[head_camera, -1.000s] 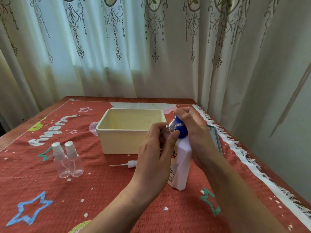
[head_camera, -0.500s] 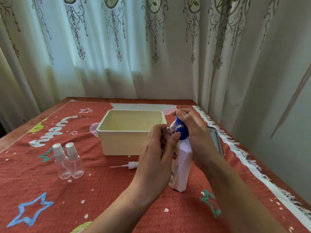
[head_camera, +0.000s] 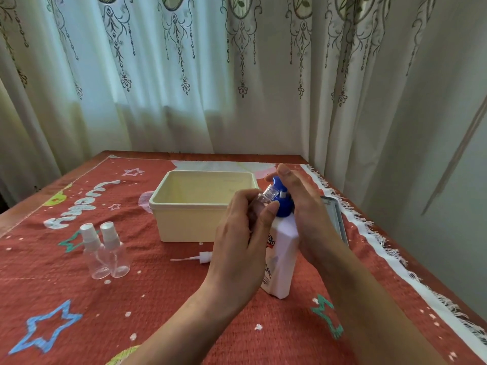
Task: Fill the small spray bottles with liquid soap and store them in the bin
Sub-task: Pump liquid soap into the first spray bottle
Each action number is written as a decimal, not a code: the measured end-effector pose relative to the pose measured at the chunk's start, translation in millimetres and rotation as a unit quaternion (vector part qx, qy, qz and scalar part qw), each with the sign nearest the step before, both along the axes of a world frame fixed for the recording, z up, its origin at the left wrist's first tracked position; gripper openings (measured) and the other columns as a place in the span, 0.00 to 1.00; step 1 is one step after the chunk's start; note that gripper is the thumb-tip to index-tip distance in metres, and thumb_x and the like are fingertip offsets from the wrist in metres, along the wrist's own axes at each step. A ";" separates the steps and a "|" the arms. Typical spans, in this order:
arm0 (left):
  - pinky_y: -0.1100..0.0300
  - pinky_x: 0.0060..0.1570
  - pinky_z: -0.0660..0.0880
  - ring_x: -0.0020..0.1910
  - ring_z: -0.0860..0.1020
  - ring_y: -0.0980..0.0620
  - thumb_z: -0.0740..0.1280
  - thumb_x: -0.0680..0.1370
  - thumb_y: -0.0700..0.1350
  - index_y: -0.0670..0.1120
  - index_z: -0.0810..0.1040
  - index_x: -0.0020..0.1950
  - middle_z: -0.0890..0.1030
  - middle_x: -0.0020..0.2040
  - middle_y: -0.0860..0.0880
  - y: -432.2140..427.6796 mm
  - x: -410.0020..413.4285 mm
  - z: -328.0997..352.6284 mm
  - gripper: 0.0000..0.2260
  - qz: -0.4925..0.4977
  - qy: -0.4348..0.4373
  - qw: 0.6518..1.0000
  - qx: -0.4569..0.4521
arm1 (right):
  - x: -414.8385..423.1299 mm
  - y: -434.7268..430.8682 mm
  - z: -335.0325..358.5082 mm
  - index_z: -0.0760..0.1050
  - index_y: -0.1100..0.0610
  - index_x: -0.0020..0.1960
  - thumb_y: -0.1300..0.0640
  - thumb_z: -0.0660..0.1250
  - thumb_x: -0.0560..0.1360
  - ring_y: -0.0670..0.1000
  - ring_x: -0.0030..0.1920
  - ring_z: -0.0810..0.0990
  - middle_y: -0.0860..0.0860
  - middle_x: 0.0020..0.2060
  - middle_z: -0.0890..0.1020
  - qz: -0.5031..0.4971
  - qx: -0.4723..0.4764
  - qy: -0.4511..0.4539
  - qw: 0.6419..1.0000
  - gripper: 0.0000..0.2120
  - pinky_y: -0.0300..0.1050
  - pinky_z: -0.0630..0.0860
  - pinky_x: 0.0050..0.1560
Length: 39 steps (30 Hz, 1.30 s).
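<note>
Fingers (head_camera: 243,204) of the left hand (head_camera: 237,246) curl round a clear, uncapped spray bottle (head_camera: 267,194) mid-frame. The right hand (head_camera: 308,206) rests straight fingers on the blue pump (head_camera: 284,206) of the white soap bottle (head_camera: 283,254). A coarse red woven cloth (head_camera: 158,299) carries the cream rectangular bin (head_camera: 189,205), with pleated curtains (head_camera: 184,88) behind.

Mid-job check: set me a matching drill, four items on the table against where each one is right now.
Items:
1. uncapped small bottle
2. loose spray cap
3. two capped spray bottles
4. soap bottle

Places:
A. lying on the tablecloth in front of the bin
B. standing together at the left, apart from the bin
C. gripped in the left hand, mouth at the blue pump nozzle
D. standing on the tablecloth, right hand on its pump

Pairs: 1-C, 2-A, 3-B, 4-D.
</note>
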<state>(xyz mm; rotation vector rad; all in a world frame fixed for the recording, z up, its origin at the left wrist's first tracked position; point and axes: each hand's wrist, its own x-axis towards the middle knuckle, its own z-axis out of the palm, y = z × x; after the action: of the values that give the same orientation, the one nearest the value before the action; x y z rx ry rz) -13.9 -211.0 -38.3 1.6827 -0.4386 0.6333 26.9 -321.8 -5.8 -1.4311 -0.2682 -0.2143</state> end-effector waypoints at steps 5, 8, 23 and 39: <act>0.54 0.45 0.76 0.44 0.79 0.51 0.61 0.79 0.56 0.50 0.75 0.57 0.80 0.45 0.51 -2.7 0.2 -3.6 0.13 0.008 0.006 1.000 0.014 | 2.6 -4.1 -0.6 0.76 0.53 0.48 0.56 0.63 0.79 0.39 0.36 0.79 0.40 0.32 0.81 0.017 -0.007 -0.024 1.000 0.04 0.36 0.76 0.42; 0.57 0.44 0.76 0.44 0.79 0.52 0.61 0.79 0.56 0.51 0.75 0.57 0.81 0.45 0.51 -2.4 1.0 -4.4 0.12 0.013 0.004 1.000 0.010 | 0.2 -3.2 -0.1 0.75 0.53 0.47 0.55 0.63 0.79 0.39 0.36 0.79 0.40 0.32 0.80 0.016 -0.009 -0.029 0.999 0.04 0.35 0.76 0.41; 0.51 0.47 0.76 0.45 0.79 0.51 0.61 0.79 0.57 0.51 0.75 0.56 0.81 0.46 0.51 -3.6 -1.6 -4.8 0.12 0.004 0.018 1.000 0.004 | 1.5 -1.9 -0.3 0.75 0.54 0.48 0.55 0.63 0.79 0.39 0.35 0.78 0.40 0.32 0.80 0.013 -0.011 -0.029 0.999 0.03 0.35 0.75 0.40; 0.50 0.48 0.77 0.46 0.80 0.50 0.62 0.79 0.56 0.50 0.75 0.56 0.81 0.47 0.51 -4.5 -1.9 -4.5 0.12 -0.001 0.014 1.000 -0.006 | -1.1 -0.6 0.3 0.76 0.53 0.46 0.52 0.63 0.79 0.39 0.36 0.79 0.40 0.33 0.80 -0.003 -0.020 -0.032 0.999 0.06 0.38 0.75 0.44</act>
<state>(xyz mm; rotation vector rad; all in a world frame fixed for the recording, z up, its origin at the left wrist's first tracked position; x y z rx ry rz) -15.8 -215.5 -42.8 1.6782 -0.4157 0.6099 25.8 -322.4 -5.6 -1.4658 -0.3226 -0.2616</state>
